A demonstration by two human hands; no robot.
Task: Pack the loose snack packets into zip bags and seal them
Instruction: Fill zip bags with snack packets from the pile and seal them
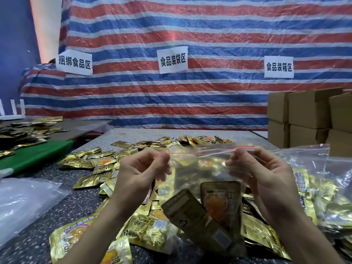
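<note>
Pinching a clear zip bag [202, 174] by its red-lined mouth, lifted above the table [76, 206], mouth strip running left to right. Gripping the left end with the left hand [141, 172], thumb and fingers curled onto the strip. Gripping the right end likewise with the right hand [261, 174], neither nearer than the other. Carrying at least two gold snack packets [221, 202], hanging low inside. Seemingly not yet pressed shut along the middle. Beneath and far left, loose packets [91, 161]. At right, filled bags [323, 197]; far right, cardboard boxes [304, 115].
</note>
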